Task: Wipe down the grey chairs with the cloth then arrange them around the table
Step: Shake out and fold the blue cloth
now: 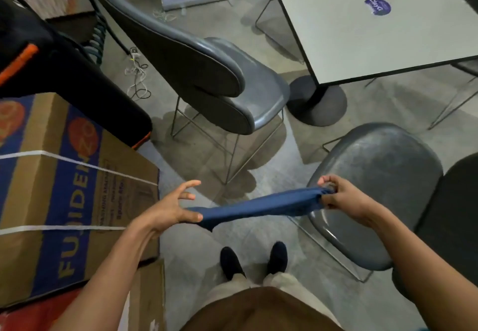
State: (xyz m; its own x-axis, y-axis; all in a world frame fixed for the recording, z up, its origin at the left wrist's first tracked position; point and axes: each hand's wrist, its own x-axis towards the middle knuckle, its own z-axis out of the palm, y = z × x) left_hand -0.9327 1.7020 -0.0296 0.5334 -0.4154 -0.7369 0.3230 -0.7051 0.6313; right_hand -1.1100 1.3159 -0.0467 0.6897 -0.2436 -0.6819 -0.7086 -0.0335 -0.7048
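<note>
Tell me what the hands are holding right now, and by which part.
Both hold the blue cloth, stretched between them: the left hand pinches one end under its thumb, and the right hand grips the bunched opposite end.

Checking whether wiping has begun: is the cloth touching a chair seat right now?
No, the blue cloth is stretched in the air between the left hand and right hand, above the floor beside the nearer chair.

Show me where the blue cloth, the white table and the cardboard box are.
blue cloth [261,205], head view, middle of its stretched span.
white table [362,40], head view, bare top.
cardboard box [51,188], head view, printed top face.
</note>
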